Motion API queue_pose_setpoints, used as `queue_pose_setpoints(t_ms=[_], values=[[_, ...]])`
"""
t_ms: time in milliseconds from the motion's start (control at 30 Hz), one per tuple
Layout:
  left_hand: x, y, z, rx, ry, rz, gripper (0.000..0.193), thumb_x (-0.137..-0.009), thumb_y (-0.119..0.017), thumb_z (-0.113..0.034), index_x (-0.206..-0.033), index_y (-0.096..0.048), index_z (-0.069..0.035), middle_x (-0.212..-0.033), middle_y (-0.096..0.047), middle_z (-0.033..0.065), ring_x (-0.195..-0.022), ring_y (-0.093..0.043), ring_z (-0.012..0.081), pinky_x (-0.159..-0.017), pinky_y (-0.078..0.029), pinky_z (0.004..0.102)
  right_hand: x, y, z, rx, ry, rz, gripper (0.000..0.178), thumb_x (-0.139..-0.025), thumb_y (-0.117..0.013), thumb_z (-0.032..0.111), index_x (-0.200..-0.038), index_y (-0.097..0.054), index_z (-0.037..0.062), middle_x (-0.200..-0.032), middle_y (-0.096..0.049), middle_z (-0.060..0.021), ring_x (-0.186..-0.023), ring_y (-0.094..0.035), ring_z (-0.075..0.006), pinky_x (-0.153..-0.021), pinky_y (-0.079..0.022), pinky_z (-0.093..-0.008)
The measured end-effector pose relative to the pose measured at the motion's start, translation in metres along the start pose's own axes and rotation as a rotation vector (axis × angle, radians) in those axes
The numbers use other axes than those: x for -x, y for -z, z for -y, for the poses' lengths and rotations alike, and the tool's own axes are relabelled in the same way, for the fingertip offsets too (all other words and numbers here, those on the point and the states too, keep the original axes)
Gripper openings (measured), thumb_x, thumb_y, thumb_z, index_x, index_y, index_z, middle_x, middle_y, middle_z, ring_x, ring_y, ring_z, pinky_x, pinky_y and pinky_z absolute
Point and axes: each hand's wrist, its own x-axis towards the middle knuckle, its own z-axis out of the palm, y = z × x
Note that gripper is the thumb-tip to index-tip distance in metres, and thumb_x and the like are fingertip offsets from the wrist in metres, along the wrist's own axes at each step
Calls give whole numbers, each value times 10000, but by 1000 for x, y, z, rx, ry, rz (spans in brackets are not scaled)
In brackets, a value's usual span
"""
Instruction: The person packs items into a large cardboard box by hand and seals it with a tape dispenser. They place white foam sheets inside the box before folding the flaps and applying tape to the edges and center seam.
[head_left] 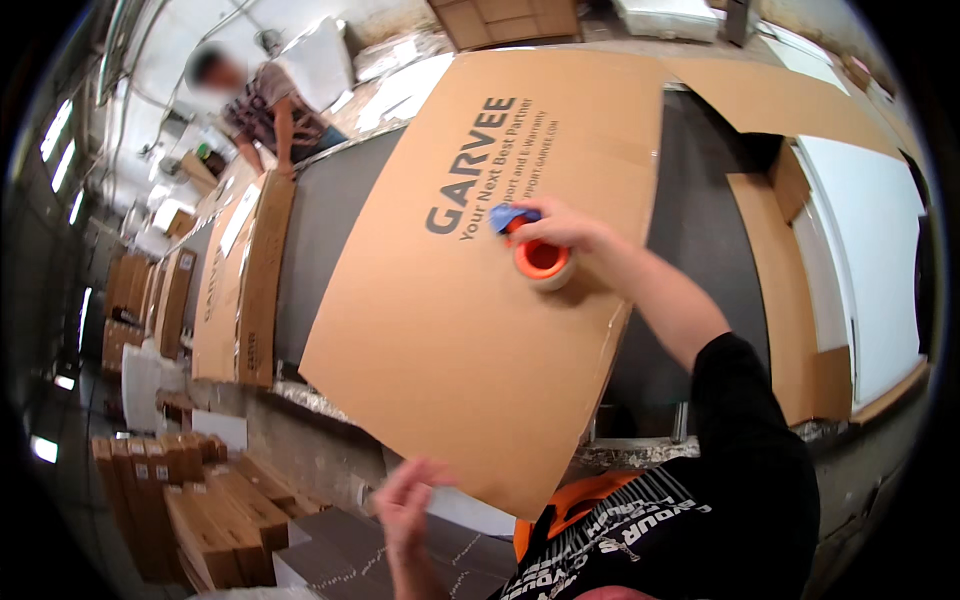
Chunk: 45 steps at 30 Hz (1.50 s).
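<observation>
Fingers of the right hand (565, 224) are clamping, partly hiding, an orange-cored tape dispenser (526, 267) over flat cardboard (470, 340). The left hand (404, 506) is looking blurred, fingers apart.

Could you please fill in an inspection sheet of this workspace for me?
Surface: dark grey worktop, partly covered by cardboard.
Job's things: large flat cardboard box with dark print; tape dispenser, orange and blue, over its top.
Clutter: open carton with a white panel at right; stacked cartons at lower left.
Hands: right hand grips the dispenser; left hand is near the box's near edge, holding nothing visible.
Cables: thin dark lines on the upper-left wall; cannot tell whether they are cables.
Surroundings: another person beside a closed carton at upper left.
</observation>
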Motion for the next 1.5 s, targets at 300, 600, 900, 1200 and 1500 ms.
queue_pose_setpoints(t_ms=[300,600,900,1200,1500], values=[[-207,290,178,-1341,109,-312,631,-965,-465,-461,-1356,-452,33,-1328,-512,268,-1201,-506,426,-1015,-400,453,201,-140,-168,874,98,-1137,713,-750,-759,299,-1298,-433,-19,-1233,-498,-238,-1073,-511,-344,-933,-415,-401],[-373,323,277,-912,184,-174,691,-852,-568,-629,-821,-644,57,-806,-674,194,-773,-622,328,-740,-487,434,216,-209,-138,1,-302,-1253,611,-846,-696,175,-1325,-365,-11,-914,-675,-162,-831,-653,-179,-693,-513,-326],[-248,251,312,-479,93,-129,516,-838,-722,-432,-746,-524,35,-753,-600,120,-690,-525,199,-639,-477,357,262,-108,-129,873,-522,-1366,370,-876,-539,333,-1129,-550,63,-971,-666,-244,-928,-635,-425,-827,-491,-526],[-113,268,218,-412,185,-207,495,-786,-806,-277,-683,-375,-59,-622,-444,20,-590,-421,126,-519,-386,283,304,-157,-162,882,-373,-1289,381,-875,-484,319,-1047,-545,-16,-912,-648,-282,-804,-631,-471,-782,-494,-560],[-50,79,128,-1417,-732,775,1099,-541,-868,-449,-1393,-369,34,-1447,-356,255,-1343,-304,464,-1128,-251,519,264,-152,-248,906,747,-1647,676,-889,-550,423,-1335,-376,-55,-1253,-462,-284,-1101,-483,-439,-948,-403,-517]])
